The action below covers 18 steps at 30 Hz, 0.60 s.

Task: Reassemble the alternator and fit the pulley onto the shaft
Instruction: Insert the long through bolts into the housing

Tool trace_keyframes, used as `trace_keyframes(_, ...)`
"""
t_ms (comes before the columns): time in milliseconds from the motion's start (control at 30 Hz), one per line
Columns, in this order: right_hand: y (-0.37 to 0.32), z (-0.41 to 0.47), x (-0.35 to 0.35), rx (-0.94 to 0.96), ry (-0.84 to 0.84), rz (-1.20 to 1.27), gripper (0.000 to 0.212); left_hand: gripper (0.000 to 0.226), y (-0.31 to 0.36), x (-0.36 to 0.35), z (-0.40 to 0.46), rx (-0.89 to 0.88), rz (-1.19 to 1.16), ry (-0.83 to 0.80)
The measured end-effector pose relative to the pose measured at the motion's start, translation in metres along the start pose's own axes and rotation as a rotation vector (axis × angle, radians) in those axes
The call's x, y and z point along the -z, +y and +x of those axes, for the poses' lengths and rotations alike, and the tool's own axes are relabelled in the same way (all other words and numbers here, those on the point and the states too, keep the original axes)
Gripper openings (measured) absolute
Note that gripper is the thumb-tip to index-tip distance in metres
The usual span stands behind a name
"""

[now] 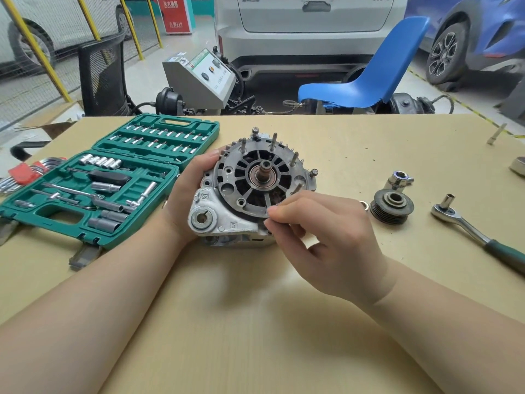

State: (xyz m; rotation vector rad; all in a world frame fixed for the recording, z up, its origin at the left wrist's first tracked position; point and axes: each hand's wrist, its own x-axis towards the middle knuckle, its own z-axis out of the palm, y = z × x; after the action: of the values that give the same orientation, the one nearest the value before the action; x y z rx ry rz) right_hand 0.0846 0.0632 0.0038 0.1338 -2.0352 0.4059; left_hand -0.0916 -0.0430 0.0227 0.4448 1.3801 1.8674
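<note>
Both bare forearms come in from the near edge, so starting there: the left hand [189, 191] is cupped around the left side of the grey cast-metal alternator [250, 186], fingers curled over its rim, holding it tilted up on the table. The right hand [321, 237] sits at the alternator's near-right edge with thumb and fingertips pinched together on something small right against the housing, too tiny to make out. So the alternator is basically sandwiched between the two hands, mid-table, with its bare shaft [265, 170] poking out of the dark slotted end cover and several long through-bolts standing up around the far rim.

All of this is on a tan cardboard-covered table [255, 322]. Far left lies an open green plastic socket set case [93, 189] full of chrome sockets and bits, with a red-holdered bunch of hex keys [21, 173] just left of it. Right of the alternator, well apart from the hands, the dark grooved metal pulley [393, 206] lies flat, a chrome socket [397, 180] just beyond it, and a chrome ratchet wrench with a green handle [477, 234] further right.

Room-wise it's a workshop: a white car's rear [309, 32] at the far side, a blue car [468, 38] far right, a blue plastic chair [369, 78], a black mesh chair [102, 75], and a grey training console [199, 78].
</note>
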Motion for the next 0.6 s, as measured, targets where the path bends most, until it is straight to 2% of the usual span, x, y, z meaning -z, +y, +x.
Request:
trace_keyframes(67, 0.001, -0.002, -0.001, -0.055, -0.051, 0.007, 0.015, 0.086, 0.001, 0.000, 0.000, -0.003, 0.001, 0.001)
trace_keyframes(300, 0.004, 0.000, 0.007, -0.068, -0.207, 0.037, 0.013, 0.085, -0.001, 0.003, 0.003, 0.002, 0.018, -0.012)
trace_keyframes(600, 0.000, 0.004, 0.009, -0.015, -0.299, -0.248, 0.022, 0.087, 0.000, 0.004, 0.004, 0.006, 0.029, -0.014)
